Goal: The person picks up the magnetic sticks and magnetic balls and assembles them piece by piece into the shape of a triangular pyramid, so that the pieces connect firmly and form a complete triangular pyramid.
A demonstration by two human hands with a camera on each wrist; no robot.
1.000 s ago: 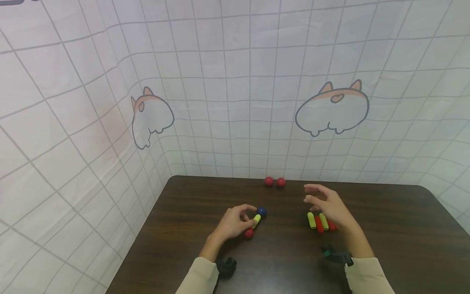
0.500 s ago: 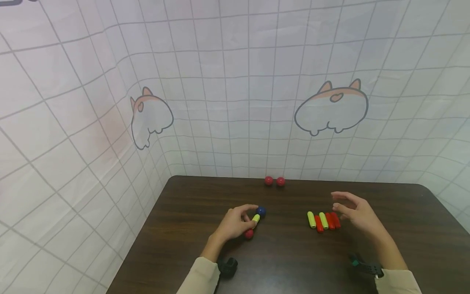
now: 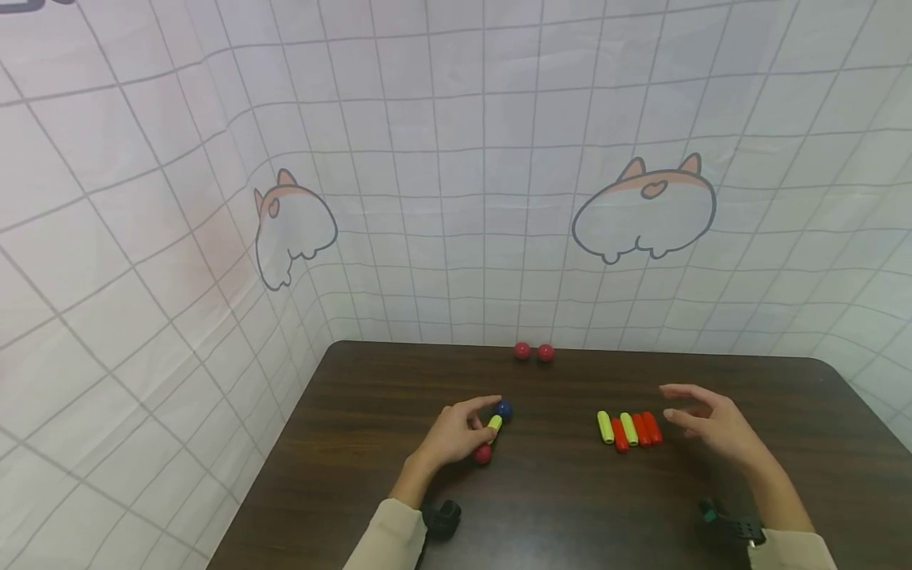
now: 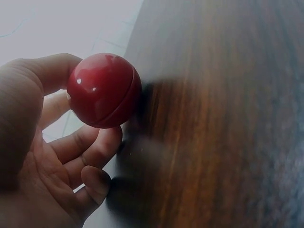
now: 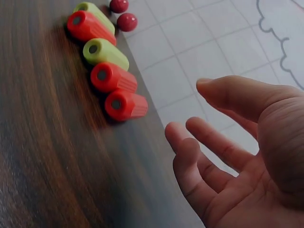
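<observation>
My left hand (image 3: 447, 435) pinches a short yellow-green magnetic rod (image 3: 495, 425) over the left middle of the table. A blue ball (image 3: 503, 409) sits at the rod's far end, by the index fingertip, and a red ball (image 3: 482, 454) at its near end. In the left wrist view that red ball (image 4: 102, 90) hides the rod behind it. My right hand (image 3: 716, 426) hovers with nothing in it, fingers loosely bent and thumb apart. It is just right of a row of red rods (image 3: 642, 429) and yellow-green rods (image 3: 605, 427) lying side by side.
Two more red balls (image 3: 533, 352) rest near the table's back edge. The dark wooden table (image 3: 541, 507) ends against a white gridded cloth (image 3: 456, 198) at the back and left. Black straps with small devices (image 3: 443, 519) are on both wrists.
My right hand has moved rightward, from over the rods to beside them, uncovering the whole row. My left hand stays in place, holding the rod and balls with only a slight tilt.
</observation>
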